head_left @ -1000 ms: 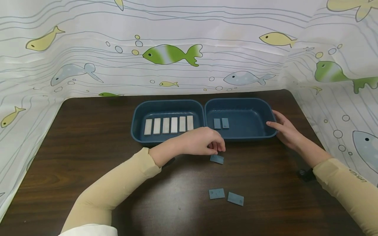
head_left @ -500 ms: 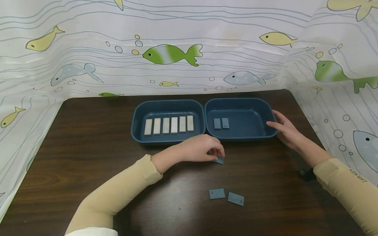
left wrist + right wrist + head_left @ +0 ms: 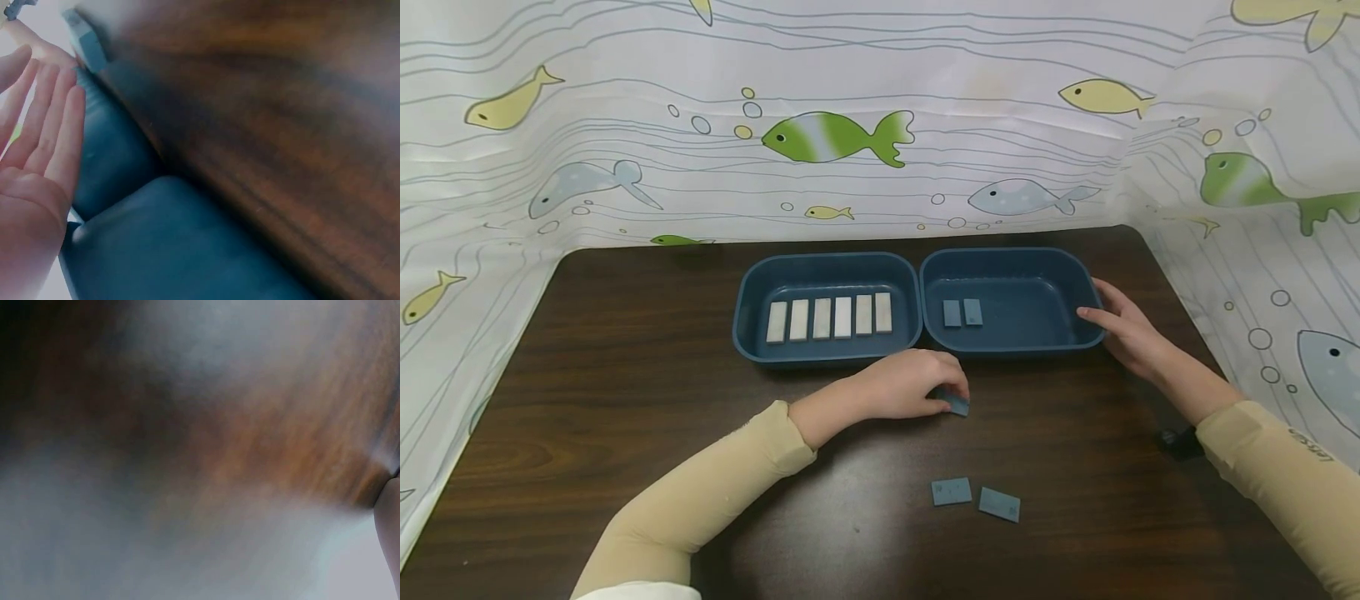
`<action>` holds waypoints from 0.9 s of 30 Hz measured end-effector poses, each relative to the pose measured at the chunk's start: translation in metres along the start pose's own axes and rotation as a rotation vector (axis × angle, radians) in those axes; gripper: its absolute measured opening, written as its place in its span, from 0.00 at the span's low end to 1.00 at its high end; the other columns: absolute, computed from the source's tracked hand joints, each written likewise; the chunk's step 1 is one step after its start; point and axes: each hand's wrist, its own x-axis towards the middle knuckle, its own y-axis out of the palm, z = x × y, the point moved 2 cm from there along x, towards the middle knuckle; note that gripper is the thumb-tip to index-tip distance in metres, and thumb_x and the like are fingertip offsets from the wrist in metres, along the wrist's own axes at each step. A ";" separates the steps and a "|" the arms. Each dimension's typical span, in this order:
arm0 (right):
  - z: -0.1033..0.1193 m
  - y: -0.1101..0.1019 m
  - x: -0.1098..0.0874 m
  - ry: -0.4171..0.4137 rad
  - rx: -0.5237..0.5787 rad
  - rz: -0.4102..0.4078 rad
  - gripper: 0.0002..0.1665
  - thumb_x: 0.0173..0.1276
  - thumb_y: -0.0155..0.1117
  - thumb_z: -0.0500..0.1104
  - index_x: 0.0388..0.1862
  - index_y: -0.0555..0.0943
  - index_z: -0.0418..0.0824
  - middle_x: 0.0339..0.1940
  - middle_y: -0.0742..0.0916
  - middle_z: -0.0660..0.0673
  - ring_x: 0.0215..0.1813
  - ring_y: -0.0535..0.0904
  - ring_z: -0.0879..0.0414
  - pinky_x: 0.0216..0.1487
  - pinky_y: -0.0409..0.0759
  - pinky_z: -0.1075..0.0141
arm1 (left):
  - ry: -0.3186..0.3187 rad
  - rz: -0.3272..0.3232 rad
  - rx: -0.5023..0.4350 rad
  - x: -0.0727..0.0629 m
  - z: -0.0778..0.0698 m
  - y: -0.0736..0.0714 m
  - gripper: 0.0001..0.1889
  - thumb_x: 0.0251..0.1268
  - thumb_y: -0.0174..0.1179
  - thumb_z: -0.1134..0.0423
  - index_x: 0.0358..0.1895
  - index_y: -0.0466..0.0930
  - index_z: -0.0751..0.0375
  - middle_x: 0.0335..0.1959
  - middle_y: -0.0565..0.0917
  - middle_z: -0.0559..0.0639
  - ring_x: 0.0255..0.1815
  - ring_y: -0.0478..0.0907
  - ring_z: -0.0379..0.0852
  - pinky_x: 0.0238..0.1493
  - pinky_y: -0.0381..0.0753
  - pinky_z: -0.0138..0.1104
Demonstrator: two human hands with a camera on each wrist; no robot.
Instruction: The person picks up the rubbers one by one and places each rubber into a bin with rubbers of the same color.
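My left hand (image 3: 913, 385) is low over the table in front of the trays. Its thumb and curled fingers pinch a small blue tile (image 3: 958, 405), partly covered by the fingers. In the left wrist view the left hand (image 3: 37, 162) appears beside the trays, with a light blue block (image 3: 86, 40) beyond the fingertips. My right hand (image 3: 1127, 332) grips the right end of a blue tray (image 3: 1015, 348), thumb over the rim and fingers outside. Two blue tiles (image 3: 973, 312) stand side by side at that tray's left.
Another blue tray (image 3: 820, 362), adjoining on the left, holds several white blocks (image 3: 842, 317) in a row. Nearer the front of the brown table (image 3: 625, 375) lie two more blue tiles, a left one (image 3: 951, 492) and a right one (image 3: 999, 504). A fish-patterned sheet (image 3: 985, 142) rises behind.
My left hand has come down and toward the front, away from the tray edge, onto the blue tile, now partly covered. The right hand stays at the tray's end.
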 end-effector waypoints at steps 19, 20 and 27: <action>0.000 0.000 0.000 0.002 0.004 -0.008 0.45 0.84 0.56 0.40 0.89 0.44 0.42 0.69 0.69 0.57 0.59 0.76 0.70 0.52 0.81 0.77 | -0.109 0.013 -0.052 0.005 0.014 0.012 0.18 0.69 0.73 0.66 0.61 0.85 0.59 0.54 0.87 0.51 0.53 0.84 0.43 0.58 0.83 0.32; 0.000 0.000 0.000 0.005 0.002 -0.009 0.45 0.84 0.56 0.41 0.89 0.44 0.42 0.71 0.68 0.54 0.59 0.76 0.70 0.52 0.81 0.78 | -0.114 0.012 -0.057 0.006 0.014 0.013 0.18 0.69 0.73 0.66 0.60 0.85 0.59 0.54 0.87 0.51 0.52 0.84 0.43 0.58 0.83 0.32; 0.000 0.001 0.000 0.004 0.011 -0.010 0.44 0.84 0.56 0.40 0.89 0.45 0.42 0.72 0.68 0.52 0.59 0.76 0.70 0.52 0.81 0.77 | -0.149 0.013 -0.065 0.005 0.016 0.014 0.14 0.69 0.73 0.65 0.55 0.88 0.59 0.52 0.87 0.52 0.50 0.83 0.43 0.54 0.83 0.32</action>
